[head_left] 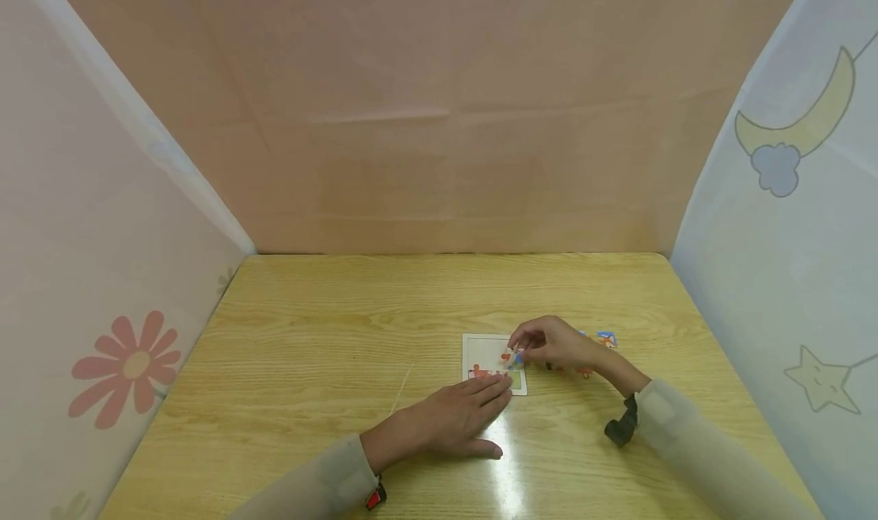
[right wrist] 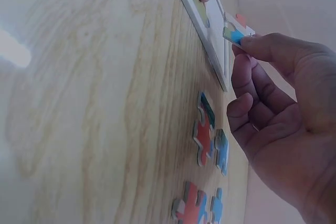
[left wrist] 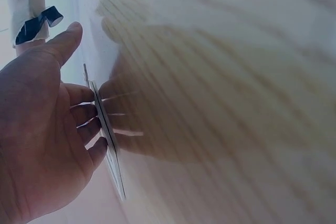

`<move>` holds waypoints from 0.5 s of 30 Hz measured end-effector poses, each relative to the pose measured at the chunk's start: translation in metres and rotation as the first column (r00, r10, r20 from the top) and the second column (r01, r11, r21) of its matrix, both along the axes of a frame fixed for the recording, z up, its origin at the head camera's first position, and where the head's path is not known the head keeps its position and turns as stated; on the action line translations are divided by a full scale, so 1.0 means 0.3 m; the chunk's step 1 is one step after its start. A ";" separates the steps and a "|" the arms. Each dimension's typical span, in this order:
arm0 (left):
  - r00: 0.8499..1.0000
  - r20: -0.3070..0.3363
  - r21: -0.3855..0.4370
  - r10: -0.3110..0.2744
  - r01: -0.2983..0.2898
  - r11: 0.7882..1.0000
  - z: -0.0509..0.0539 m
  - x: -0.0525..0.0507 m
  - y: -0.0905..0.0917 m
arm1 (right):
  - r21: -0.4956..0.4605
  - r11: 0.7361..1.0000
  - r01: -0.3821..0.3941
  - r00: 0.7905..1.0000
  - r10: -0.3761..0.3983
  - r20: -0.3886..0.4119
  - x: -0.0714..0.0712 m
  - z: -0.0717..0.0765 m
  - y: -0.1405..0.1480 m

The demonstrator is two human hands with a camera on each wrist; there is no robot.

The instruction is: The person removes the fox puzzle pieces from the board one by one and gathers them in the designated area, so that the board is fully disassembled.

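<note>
A white-bordered puzzle board (head_left: 485,344) lies on the table, with red and green pieces in its lower part. My left hand (head_left: 461,415) rests its straight fingers on the board's near edge, thumb spread out on the wood. Between thumb and fingers, my right hand (right wrist: 283,87) pinches a puzzle piece (right wrist: 237,36) marked blue, green and red, tilted just above the board. In the head view that puzzle piece (head_left: 511,359) is partly covered by the fingers. The left wrist view shows the left fingertips on the board's edge (left wrist: 107,129).
Several loose puzzle pieces lie right of the board, among them a red and green piece (right wrist: 203,132) and a red piece (right wrist: 190,205). In the head view the right forearm partly hides them; a blue-edged piece (head_left: 607,339) shows. Fabric walls enclose the wooden table (head_left: 329,306).
</note>
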State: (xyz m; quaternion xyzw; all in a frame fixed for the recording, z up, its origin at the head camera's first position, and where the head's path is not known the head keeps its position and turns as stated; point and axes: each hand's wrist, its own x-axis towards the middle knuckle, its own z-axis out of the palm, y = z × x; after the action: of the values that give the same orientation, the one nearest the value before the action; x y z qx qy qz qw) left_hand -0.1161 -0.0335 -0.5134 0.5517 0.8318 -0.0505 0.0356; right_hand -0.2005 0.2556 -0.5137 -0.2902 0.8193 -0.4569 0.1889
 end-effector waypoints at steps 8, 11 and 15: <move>1.000 -0.012 0.009 0.004 -0.004 1.000 -0.002 0.004 0.000 | -0.022 0.999 -0.025 0.999 0.024 -0.026 0.007 0.017 0.031; 1.000 -0.008 0.010 0.004 -0.004 1.000 0.000 0.006 -0.001 | -0.013 1.000 -0.022 1.000 0.021 -0.020 0.009 0.021 0.039; 1.000 0.001 0.006 0.007 -0.007 1.000 0.003 0.006 -0.002 | -0.009 1.000 -0.011 1.000 0.011 -0.020 0.010 0.023 0.056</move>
State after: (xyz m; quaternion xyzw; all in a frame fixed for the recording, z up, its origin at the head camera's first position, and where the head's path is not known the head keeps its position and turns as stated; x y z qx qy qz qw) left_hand -0.1144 -0.0343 -0.5126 0.5487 0.8339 -0.0473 0.0345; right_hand -0.1974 0.2724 -0.5069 -0.3002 0.8174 -0.4567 0.1819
